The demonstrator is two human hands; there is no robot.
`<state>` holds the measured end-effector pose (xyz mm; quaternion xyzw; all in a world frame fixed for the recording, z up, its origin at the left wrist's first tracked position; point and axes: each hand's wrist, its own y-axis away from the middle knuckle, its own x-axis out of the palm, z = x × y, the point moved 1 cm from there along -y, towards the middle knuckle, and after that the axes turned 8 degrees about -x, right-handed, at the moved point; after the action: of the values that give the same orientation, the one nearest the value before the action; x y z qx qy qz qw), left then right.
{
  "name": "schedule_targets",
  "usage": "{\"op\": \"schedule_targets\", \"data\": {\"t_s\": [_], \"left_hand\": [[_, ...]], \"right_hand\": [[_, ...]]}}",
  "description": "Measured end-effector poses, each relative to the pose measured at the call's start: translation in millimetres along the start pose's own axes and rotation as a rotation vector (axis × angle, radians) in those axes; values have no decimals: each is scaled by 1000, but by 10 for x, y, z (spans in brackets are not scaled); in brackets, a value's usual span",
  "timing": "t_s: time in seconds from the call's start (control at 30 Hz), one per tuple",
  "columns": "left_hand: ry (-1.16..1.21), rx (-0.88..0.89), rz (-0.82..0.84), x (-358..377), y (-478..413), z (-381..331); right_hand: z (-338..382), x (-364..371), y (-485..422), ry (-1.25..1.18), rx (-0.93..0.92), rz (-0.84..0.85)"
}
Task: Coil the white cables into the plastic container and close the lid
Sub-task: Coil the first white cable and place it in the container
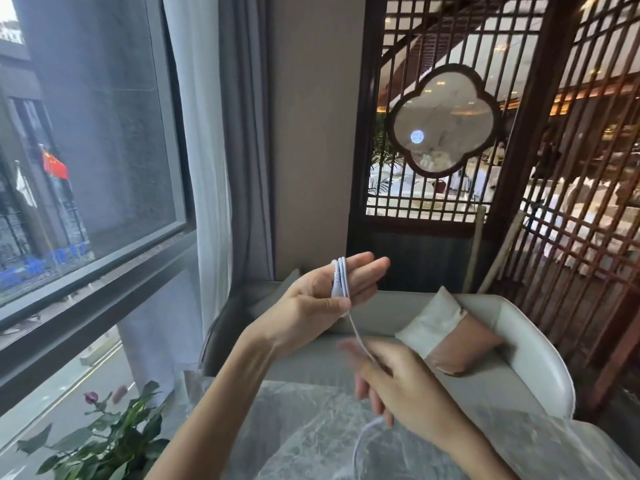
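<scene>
My left hand is raised above the table with its fingers straight, and a white cable is wound in a few loops around them, pinned by the thumb. From the thumb a single strand runs down and right into my right hand, which is blurred and pinches the cable between its fingers. Below my right hand a slack loop of the cable hangs over the table. No plastic container or lid shows in view.
A grey marble table lies under my hands. A green plant with a pink bud stands at the lower left by the window. Behind the table stands a grey sofa with a white and pink cushion, then a wooden lattice screen.
</scene>
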<state>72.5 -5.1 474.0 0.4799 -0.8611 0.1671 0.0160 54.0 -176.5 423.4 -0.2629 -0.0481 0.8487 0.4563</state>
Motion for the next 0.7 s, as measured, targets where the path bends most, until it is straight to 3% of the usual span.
{"op": "schedule_targets", "data": {"t_s": [0.07, 0.13, 0.2, 0.3, 0.37, 0.47, 0.57, 0.7], "left_hand": [[4, -35, -57, -60, -12, 48], [11, -77, -50, -66, 0, 116], [7, -116, 23, 0, 29, 195], [-4, -120, 194, 237, 74, 287], [33, -107, 300, 405, 105, 302], [95, -61, 386, 510, 135, 206], [79, -50, 344, 524, 145, 97], [46, -47, 298, 538, 179, 46]], "right_hand": [[89, -2, 144, 81, 84, 125], [299, -79, 229, 277, 38, 181], [555, -290, 212, 537, -170, 56], [889, -653, 35, 690, -436, -156], [970, -811, -148, 644, -509, -181], [878, -847, -391, 313, -496, -133], [727, -781, -453, 160, -494, -204], [785, -793, -422, 101, -620, -306]]}}
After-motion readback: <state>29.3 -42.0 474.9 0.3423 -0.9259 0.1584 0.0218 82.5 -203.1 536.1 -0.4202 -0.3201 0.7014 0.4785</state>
